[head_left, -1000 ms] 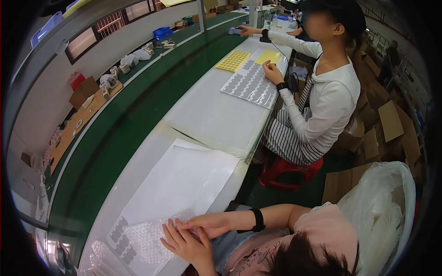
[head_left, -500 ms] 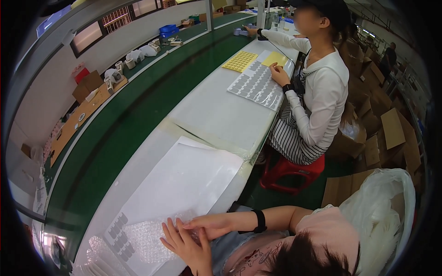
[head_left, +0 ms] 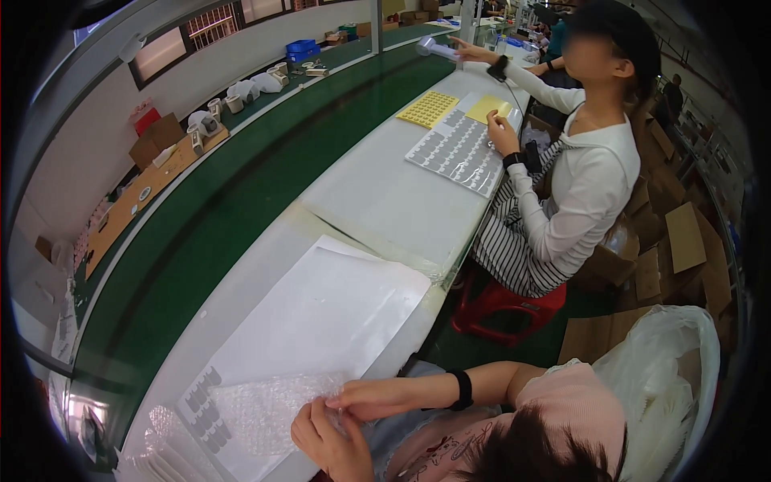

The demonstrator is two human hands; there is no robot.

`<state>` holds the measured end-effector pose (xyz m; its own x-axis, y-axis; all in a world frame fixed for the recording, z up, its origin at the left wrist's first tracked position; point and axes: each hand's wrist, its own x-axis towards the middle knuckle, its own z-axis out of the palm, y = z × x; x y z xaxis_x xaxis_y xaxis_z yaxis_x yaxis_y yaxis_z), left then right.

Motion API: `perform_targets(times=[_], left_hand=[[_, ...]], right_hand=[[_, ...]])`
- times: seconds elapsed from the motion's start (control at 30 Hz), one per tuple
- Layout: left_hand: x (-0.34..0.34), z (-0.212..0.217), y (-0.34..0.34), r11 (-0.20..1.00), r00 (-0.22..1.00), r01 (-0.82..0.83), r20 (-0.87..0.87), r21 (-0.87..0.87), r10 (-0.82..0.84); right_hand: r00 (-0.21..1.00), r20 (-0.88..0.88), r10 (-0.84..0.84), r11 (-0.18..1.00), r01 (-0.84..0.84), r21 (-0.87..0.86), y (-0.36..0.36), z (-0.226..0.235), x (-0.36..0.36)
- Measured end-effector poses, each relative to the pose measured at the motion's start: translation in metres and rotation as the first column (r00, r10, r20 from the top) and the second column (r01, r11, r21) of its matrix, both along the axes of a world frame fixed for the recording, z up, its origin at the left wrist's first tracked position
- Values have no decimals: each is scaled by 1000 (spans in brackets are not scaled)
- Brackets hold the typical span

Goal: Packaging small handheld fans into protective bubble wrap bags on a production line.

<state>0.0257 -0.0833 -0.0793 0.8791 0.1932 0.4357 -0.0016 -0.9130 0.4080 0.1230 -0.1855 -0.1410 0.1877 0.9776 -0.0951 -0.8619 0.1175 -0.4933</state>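
A clear bubble-wrap bag (head_left: 261,411) lies on a white sheet (head_left: 321,309) at the near end of the table. At its right end, my left hand (head_left: 328,438) has its fingers curled in on the edge. My right hand (head_left: 371,399), a black band at its wrist, pinches the same edge, the fingertips of both hands nearly meeting. Anything small between the fingertips is hidden. Several grey stickers (head_left: 207,411) show on the white sheet, left of the bag.
Beyond, a seated co-worker (head_left: 582,177) holds a pale item over the green conveyor belt (head_left: 265,153). A sticker sheet (head_left: 458,151) and yellow sheet (head_left: 428,109) lie before them. A clear plastic bag (head_left: 658,377) stands at right; stacked clear bags (head_left: 157,464) are lower left.
My left hand's spread fingers have curled in at the bag's edge, beside my right fingertips. The co-worker's far hand has lifted a pale item; the whole view has shifted slightly.
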Motion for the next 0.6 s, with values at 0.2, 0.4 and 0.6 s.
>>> perform_targets(times=[0.2, 0.4, 0.6], left_hand=[[-18, 3, 37, 989, 989, -141, 52, 55, 138], [-15, 9, 34, 963, 960, -260, 120, 68, 251], [6, -36, 21, 988, 993, -97, -74, -119, 89]], right_hand=[[787, 614, -63, 992, 117, -47, -28, 59, 4], [453, 870, -193, 872, 487, -60, -40, 61, 36], [-94, 993, -78, 802, 586, 119, -24, 30, 41]])
